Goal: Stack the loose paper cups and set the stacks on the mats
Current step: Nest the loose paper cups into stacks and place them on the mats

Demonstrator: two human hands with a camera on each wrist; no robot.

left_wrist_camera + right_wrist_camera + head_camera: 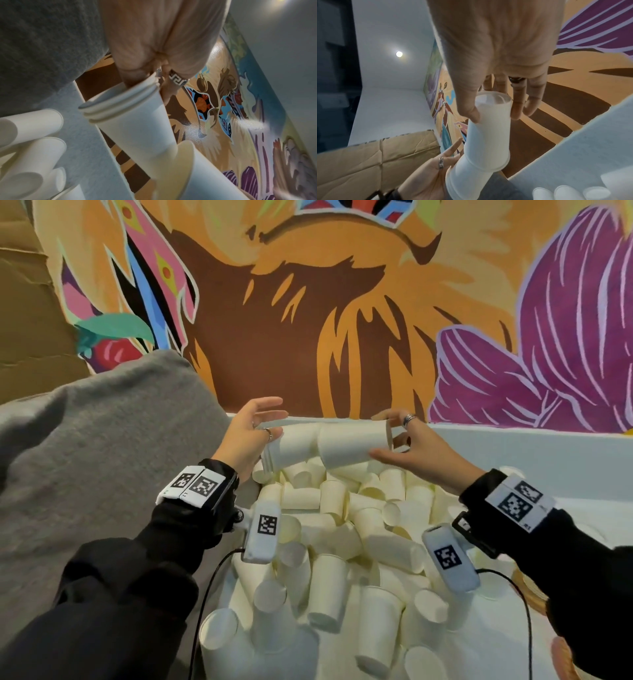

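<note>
My left hand (269,434) holds a short stack of nested white paper cups (291,447) by its rim end, lying sideways above the pile. In the left wrist view one finger goes inside the stack of nested cups (133,119) and the ringed finger lies outside the rim. My right hand (394,438) pinches a single paper cup (352,445) at its base, between thumb and fingers. The single cup's (489,135) mouth sits over the base of the stack (467,174). Several loose cups (342,542) lie heaped below both hands.
The heap fills a white bin whose far wall (513,446) runs under the painted mural (308,337). A grey blanket (102,446) bulges at the left. Brown cardboard (20,302) stands at the far left. A brownish woven edge (532,589) peeks out at the right.
</note>
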